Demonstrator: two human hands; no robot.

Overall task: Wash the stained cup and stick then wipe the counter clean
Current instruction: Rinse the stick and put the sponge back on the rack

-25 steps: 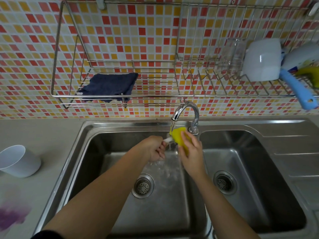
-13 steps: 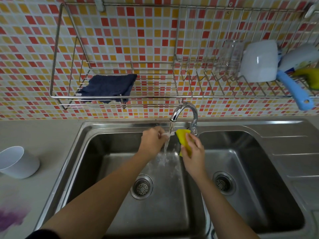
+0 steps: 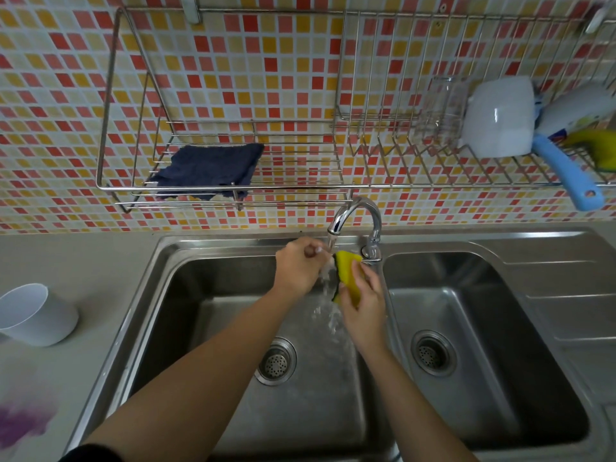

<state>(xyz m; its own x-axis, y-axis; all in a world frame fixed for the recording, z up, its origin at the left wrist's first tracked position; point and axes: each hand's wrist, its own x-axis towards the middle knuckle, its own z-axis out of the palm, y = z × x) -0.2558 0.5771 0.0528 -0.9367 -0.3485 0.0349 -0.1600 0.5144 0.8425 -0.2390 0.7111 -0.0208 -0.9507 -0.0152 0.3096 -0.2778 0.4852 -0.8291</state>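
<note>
**Cup waits, stick under the tap**

Your white cup [image 3: 35, 315] lies tipped on the counter [image 3: 100, 278] left of the sink [image 3: 160, 295] — purple stain [image 3: 23, 421] nearer you. The stick [image 3: 319, 250] — barely visible — sits in your left fist [image 3: 300, 265].

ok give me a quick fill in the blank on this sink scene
1. The right hand holds a yellow ____ beside the running water.
2. The dark blue cloth lies on the wire ____ on the wall.
3. The white cup sits on the counter, ____ of the sink.
4. The stain on the counter is ____.

Missing words: sponge; rack; left; purple
</note>
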